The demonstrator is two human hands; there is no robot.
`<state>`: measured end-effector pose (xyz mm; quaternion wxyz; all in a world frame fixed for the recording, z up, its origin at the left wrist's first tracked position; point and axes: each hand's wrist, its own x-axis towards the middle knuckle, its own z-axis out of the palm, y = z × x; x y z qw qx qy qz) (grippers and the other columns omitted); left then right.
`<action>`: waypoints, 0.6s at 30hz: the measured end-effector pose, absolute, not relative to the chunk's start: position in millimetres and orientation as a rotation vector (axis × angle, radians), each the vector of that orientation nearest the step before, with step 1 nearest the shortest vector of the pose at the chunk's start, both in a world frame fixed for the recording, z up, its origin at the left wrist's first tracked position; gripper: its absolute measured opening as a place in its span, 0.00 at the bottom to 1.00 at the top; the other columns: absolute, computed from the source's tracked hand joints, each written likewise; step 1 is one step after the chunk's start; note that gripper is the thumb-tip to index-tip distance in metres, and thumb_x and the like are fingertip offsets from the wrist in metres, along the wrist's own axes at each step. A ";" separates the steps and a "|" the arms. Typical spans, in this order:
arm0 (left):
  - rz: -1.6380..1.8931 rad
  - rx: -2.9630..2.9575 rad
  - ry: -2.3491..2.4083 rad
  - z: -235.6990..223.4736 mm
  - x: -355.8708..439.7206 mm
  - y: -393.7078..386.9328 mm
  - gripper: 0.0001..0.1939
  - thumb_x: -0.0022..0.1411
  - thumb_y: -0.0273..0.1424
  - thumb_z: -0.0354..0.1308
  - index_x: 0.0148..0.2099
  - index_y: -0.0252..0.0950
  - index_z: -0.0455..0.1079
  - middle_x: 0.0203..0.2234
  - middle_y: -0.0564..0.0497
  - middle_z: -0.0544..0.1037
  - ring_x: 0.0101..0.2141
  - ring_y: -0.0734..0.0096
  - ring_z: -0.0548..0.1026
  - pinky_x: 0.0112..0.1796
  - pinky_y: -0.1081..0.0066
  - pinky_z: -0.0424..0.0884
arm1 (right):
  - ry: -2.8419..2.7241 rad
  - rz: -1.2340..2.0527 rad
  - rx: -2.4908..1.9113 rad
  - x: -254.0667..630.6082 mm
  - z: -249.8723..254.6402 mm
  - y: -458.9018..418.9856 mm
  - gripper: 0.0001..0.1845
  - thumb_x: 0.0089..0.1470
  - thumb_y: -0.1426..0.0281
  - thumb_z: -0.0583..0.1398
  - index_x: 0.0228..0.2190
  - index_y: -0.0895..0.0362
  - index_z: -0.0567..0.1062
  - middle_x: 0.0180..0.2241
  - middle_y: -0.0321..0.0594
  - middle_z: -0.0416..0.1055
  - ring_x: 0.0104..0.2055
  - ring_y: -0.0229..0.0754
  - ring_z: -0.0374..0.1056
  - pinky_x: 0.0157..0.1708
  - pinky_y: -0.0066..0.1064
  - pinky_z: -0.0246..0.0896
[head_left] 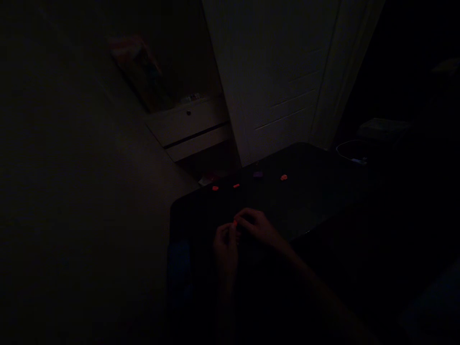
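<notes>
1. Two reddish pieces [215,188] [236,186] lie around mid-frame.
2. Left hand [225,244], lower centre; fingertips pinch a small red bit [235,223]; likely light, stiffness unclear; best held by its edges.
3. Right hand [259,227] meets it, fingertips close together; cannot tell whether they grip.
4. Purple block [258,175], reddish cluster [283,177]; right of centre.

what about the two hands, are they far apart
No, the left hand and the right hand have their fingertips close together at a small red piece.
</notes>
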<state>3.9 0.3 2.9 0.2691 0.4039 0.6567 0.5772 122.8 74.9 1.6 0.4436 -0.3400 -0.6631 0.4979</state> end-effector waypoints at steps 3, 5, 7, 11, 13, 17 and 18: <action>1.554 1.086 1.768 4.1 4.5 0.2 0.22 0.60 0.50 0.61 0.40 0.34 0.73 0.25 0.50 0.77 0.26 0.70 0.75 0.28 0.72 0.70 | -1.641 1.234 -0.851 122.6 1.8 74.8 0.08 0.60 0.66 0.62 0.35 0.57 0.79 0.35 0.40 0.79 0.39 0.43 0.74 0.42 0.32 0.66; 1.557 1.083 1.757 4.7 4.9 0.3 0.22 0.60 0.50 0.61 0.41 0.34 0.73 0.26 0.50 0.77 0.27 0.70 0.75 0.28 0.72 0.70 | -1.638 1.247 -0.854 122.4 1.7 74.9 0.08 0.60 0.66 0.62 0.35 0.57 0.79 0.36 0.40 0.79 0.40 0.43 0.74 0.42 0.32 0.66; 1.564 1.073 1.748 4.8 5.2 0.4 0.23 0.59 0.51 0.62 0.40 0.34 0.74 0.26 0.49 0.77 0.27 0.69 0.76 0.28 0.72 0.70 | -1.629 1.259 -0.851 122.1 1.1 75.2 0.08 0.60 0.66 0.62 0.35 0.57 0.79 0.35 0.40 0.79 0.39 0.43 0.74 0.42 0.32 0.66; 1.563 1.070 1.732 3.1 4.9 0.0 0.23 0.58 0.51 0.63 0.41 0.35 0.73 0.27 0.49 0.78 0.27 0.69 0.76 0.29 0.72 0.70 | -1.629 1.256 -0.844 121.5 -1.3 76.7 0.07 0.60 0.66 0.62 0.35 0.56 0.79 0.35 0.39 0.79 0.39 0.43 0.74 0.41 0.32 0.66; 1.552 1.082 1.727 2.1 4.3 -0.3 0.22 0.59 0.50 0.63 0.43 0.35 0.73 0.28 0.49 0.78 0.28 0.69 0.76 0.29 0.72 0.71 | -1.633 1.257 -0.846 121.4 -1.7 77.1 0.08 0.60 0.66 0.62 0.35 0.56 0.79 0.35 0.39 0.79 0.39 0.43 0.74 0.41 0.32 0.66; 1.537 1.104 1.724 2.0 3.9 -0.8 0.20 0.61 0.48 0.62 0.43 0.35 0.72 0.27 0.50 0.78 0.28 0.70 0.76 0.29 0.72 0.70 | -1.639 1.259 -0.868 121.8 0.2 76.4 0.07 0.60 0.67 0.61 0.35 0.57 0.79 0.34 0.40 0.79 0.39 0.43 0.74 0.40 0.32 0.66; 1.537 1.106 1.720 2.4 4.1 -0.8 0.20 0.61 0.48 0.62 0.43 0.35 0.72 0.27 0.50 0.78 0.28 0.70 0.76 0.30 0.72 0.70 | -1.639 1.259 -0.874 122.0 0.8 76.1 0.08 0.60 0.67 0.62 0.35 0.57 0.79 0.35 0.40 0.79 0.39 0.43 0.74 0.40 0.32 0.66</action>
